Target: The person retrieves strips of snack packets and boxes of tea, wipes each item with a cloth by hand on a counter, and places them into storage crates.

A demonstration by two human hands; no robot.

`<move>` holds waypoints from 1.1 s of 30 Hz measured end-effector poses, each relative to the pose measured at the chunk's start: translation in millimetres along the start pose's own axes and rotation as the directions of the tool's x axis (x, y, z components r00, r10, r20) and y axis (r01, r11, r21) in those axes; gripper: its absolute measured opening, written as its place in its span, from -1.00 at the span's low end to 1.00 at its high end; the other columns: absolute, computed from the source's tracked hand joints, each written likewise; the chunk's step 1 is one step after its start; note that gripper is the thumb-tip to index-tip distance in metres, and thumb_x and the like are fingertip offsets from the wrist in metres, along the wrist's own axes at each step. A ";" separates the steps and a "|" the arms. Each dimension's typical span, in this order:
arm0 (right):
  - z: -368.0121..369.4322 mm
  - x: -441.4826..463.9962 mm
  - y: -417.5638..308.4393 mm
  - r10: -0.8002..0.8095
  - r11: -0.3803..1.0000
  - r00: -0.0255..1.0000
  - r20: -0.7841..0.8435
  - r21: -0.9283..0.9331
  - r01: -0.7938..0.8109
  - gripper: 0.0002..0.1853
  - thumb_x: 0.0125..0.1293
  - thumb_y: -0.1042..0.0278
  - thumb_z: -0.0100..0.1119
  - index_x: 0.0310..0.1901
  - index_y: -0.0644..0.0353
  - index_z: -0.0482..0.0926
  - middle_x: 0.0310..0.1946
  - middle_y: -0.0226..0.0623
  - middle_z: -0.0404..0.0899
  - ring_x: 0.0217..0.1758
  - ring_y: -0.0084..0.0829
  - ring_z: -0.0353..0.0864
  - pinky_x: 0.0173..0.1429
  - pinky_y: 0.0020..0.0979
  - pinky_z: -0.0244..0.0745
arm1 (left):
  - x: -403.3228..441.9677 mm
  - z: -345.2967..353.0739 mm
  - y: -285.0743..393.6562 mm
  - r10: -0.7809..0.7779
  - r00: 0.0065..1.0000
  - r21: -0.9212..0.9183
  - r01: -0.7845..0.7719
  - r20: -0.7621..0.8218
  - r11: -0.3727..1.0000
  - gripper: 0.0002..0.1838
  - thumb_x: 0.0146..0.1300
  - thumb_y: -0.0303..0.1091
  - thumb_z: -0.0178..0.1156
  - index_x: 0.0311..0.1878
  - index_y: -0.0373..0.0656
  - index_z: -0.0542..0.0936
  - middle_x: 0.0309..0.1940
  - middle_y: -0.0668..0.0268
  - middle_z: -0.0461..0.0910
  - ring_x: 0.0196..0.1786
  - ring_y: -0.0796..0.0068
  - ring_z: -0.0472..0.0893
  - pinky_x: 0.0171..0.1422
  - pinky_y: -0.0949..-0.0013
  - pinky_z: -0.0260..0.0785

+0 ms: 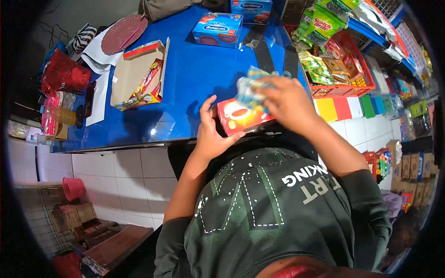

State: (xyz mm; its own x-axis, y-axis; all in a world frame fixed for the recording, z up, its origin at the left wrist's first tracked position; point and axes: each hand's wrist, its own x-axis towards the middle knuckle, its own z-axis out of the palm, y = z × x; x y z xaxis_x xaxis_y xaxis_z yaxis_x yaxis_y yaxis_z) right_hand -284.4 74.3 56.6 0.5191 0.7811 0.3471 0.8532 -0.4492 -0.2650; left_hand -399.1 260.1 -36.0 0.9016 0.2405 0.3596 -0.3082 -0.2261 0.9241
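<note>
A red and orange box (229,121) with a cup picture lies at the front edge of the blue table (185,92). My left hand (213,131) holds its left end, thumb along the near side and fingers raised at the far corner. Over the box's right part, my right hand (287,99) grips a crumpled blue, white and yellow cloth (252,90). The cloth is slightly blurred and covers part of the box's top. Whether it touches the box is hard to tell.
An open carton (121,78) with red sachets stands on the table's left. Blue tea boxes (218,31) (251,10) sit at the back. A red basket (366,85) of packets is at the right, and a round maroon mat (121,34) lies back left.
</note>
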 end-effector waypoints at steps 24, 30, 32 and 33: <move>-2.1 25.9 12.8 0.229 0.952 0.972 0.062 0.192 -0.236 -0.78 0.17 0.30 0.21 -0.21 0.21 0.47 -0.19 -0.24 0.53 -0.11 -0.10 0.51 -0.09 -0.20 0.37 | 4.0 -5.5 -0.3 0.052 0.999 0.132 -0.053 0.014 0.990 -0.16 -0.21 -0.30 0.53 0.19 -0.13 0.29 0.19 0.04 0.34 0.24 0.04 0.39 0.28 0.15 0.25; -34.6 31.7 21.6 0.327 0.892 0.923 -0.202 0.388 -0.231 -0.79 0.19 0.38 0.19 -0.18 0.23 0.46 -0.21 -0.19 0.52 -0.15 -0.13 0.53 -0.06 -0.35 0.41 | 7.8 -7.7 -16.7 0.320 0.943 0.236 -0.291 -0.090 0.927 -0.11 -0.29 -0.19 0.57 0.18 -0.07 0.33 0.38 -0.16 0.01 0.45 -0.14 0.02 0.41 0.00 0.04; -43.0 37.3 11.7 0.256 0.922 0.929 -0.266 0.356 -0.153 -0.80 0.16 0.40 0.20 -0.19 0.22 0.47 -0.22 -0.20 0.51 -0.15 -0.14 0.53 -0.06 -0.35 0.41 | 7.4 -13.3 -10.6 0.328 0.944 0.258 -0.310 -0.029 0.915 -0.12 -0.28 -0.17 0.57 0.17 -0.06 0.34 0.39 -0.17 -0.02 0.46 -0.15 0.00 0.42 0.01 0.03; -46.0 41.5 5.3 0.179 0.946 0.928 -0.326 0.315 -0.072 -0.81 0.14 0.42 0.21 -0.21 0.21 0.47 -0.23 -0.21 0.50 -0.15 -0.16 0.52 -0.05 -0.36 0.41 | 7.9 -16.8 -5.2 0.337 0.941 0.277 -0.331 0.028 0.902 -0.14 -0.27 -0.15 0.56 0.16 -0.06 0.35 0.40 -0.19 -0.05 0.47 -0.16 -0.03 0.42 0.01 0.02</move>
State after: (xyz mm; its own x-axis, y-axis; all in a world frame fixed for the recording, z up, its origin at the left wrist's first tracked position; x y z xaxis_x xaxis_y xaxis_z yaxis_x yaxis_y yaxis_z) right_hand -256.0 84.4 111.0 0.6513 0.5030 0.5682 0.7540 -0.3444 -0.5594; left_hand -395.4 279.0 -35.8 0.7534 0.1238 0.6459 -0.4925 -0.5447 0.6788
